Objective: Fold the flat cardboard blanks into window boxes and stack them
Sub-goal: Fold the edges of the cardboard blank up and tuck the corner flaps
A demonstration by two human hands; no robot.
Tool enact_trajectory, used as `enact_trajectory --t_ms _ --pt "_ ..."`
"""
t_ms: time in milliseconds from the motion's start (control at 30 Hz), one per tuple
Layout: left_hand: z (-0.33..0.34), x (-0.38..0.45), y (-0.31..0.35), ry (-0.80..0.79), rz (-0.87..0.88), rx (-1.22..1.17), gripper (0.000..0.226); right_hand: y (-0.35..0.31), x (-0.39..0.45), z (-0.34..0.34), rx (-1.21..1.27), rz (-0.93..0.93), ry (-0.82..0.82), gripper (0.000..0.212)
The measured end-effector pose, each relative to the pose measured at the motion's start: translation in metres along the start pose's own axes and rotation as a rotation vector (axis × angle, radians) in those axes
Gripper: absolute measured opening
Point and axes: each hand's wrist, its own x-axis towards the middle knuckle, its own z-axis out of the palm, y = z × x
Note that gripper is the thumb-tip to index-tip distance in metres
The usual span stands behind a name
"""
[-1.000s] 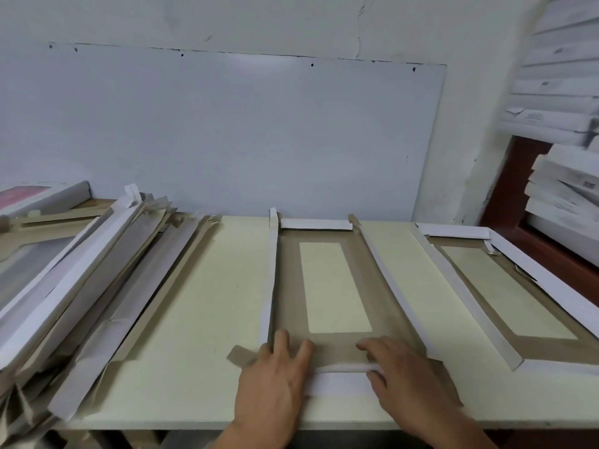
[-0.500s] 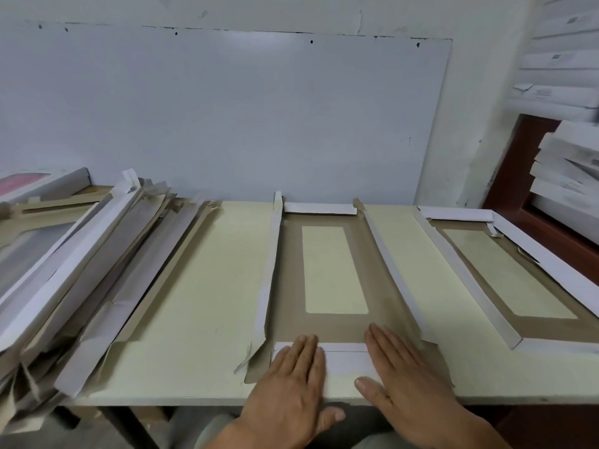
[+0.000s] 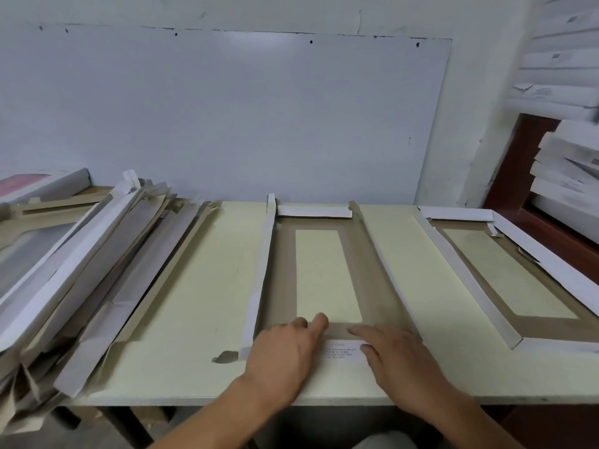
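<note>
— At the near edge of the worktop (image 3: 181, 319), what are the hands doing to the blank (image 3: 278, 286)?

— Both press on its near end flap (image 3: 342, 351). The left hand (image 3: 282, 358) lies with fingers (image 3: 319, 320) nearly straight, reaching over the fold onto the brown panel; the right hand (image 3: 398, 358) is spread flat, holding nothing.

— How should the fold go?

— I'd keep the fingertips along the crease, press evenly across the width, then raise the flap square so its corners meet the side walls (image 3: 259, 280), which already stand up.

— Which way does the blank lie?

— Its long axis runs away from the person toward the wall panel (image 3: 227, 118), brown inside face up, window (image 3: 327, 277) centred. A folded box (image 3: 505, 273) sits to the right of the blank, and a pile of blanks (image 3: 81, 264) to its left.
</note>
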Motion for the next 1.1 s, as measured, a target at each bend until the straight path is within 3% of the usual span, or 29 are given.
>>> enact_trajectory --t_ms 133,200,300,433,500,600,667,733,767,867,967,1100 --pt "0.022 -0.011 0.015 0.096 0.174 0.084 0.017 -0.016 0.009 0.016 -0.174 -0.141 -0.079 0.054" --pt "0.03 -0.017 0.017 0.003 0.171 0.125 0.038 -0.017 0.006 0.025 -0.181 -0.161 -0.185 0.059" --pt "0.032 -0.027 0.013 -0.072 0.119 0.162 0.052 -0.011 0.0 0.026 -0.148 -0.082 -0.343 0.076" --pt "0.022 -0.032 0.004 -0.289 0.051 0.204 0.08 0.007 -0.006 0.014 -0.169 0.023 -0.379 0.101" --pt "0.018 -0.033 0.002 -0.301 0.073 0.238 0.087 0.014 -0.009 0.014 -0.172 0.045 -0.354 0.104" --pt "0.01 -0.045 -0.012 -0.115 0.092 0.084 0.077 0.016 -0.011 0.016 -0.203 0.074 -0.308 0.098" --pt "0.007 -0.051 -0.036 0.208 0.207 -0.168 0.053 0.015 -0.007 0.013 -0.177 0.091 -0.253 0.089" --pt "0.002 -0.056 -0.072 0.393 0.142 -0.466 0.04 0.014 0.001 0.004 -0.08 0.098 -0.173 0.079" --pt "-0.003 -0.057 -0.091 0.407 0.043 -0.572 0.041 0.013 0.007 -0.002 -0.002 0.107 -0.152 0.076" --pt "-0.01 -0.055 -0.129 0.164 -0.083 -0.592 0.073 0.0 0.025 -0.015 0.159 0.077 -0.281 0.082" --pt "-0.004 -0.043 -0.137 -0.125 0.109 -0.516 0.092 -0.02 0.043 -0.016 0.075 -0.023 -0.429 0.089" --pt "0.007 -0.032 -0.128 -0.259 0.285 -0.508 0.085 -0.042 0.048 -0.015 0.156 -0.075 -0.531 0.07"
